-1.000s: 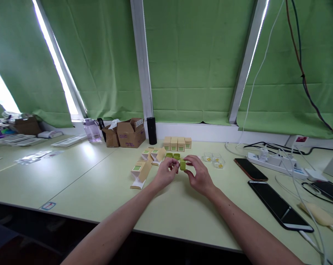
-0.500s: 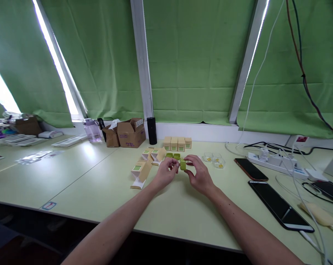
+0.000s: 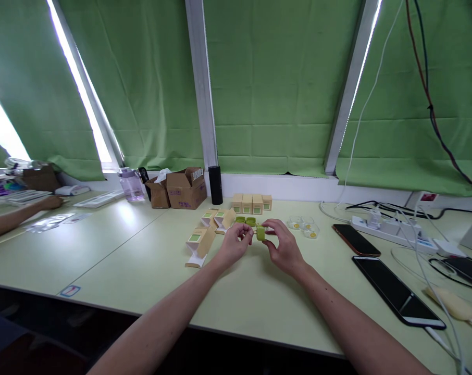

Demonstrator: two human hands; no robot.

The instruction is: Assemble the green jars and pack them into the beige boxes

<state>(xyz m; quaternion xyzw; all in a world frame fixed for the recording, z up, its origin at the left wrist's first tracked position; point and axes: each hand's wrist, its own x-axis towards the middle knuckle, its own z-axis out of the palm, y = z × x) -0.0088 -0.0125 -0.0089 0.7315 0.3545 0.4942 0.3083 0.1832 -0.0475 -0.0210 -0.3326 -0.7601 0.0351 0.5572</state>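
My right hand [image 3: 283, 247] grips a small green case [image 3: 260, 233] between thumb and fingers. Close to its left side, my left hand [image 3: 236, 241] is pinched. Whatever its fingertips hold is too small to make out. Just behind the hands are more green cases [image 3: 250, 221] on the table. To the left of my left hand stand several kraft boxes with open flaps [image 3: 201, 240], each with a green square on it. Clear round containers with yellow spots [image 3: 307, 227] lie to the right of my right hand.
Upright kraft boxes [image 3: 252, 203] line the back beside a black cylinder [image 3: 215, 185]. Cardboard boxes [image 3: 185, 190] and a purple bottle [image 3: 131, 184] stand further left. Phones [image 3: 396, 289], a power strip [image 3: 392, 234] and cables lie right. Another person's arm [image 3: 21, 216] reaches in at far left.
Another person's arm has come into view at the far left. The green case in my right hand has shifted very slightly right; my hands are otherwise nearly still.
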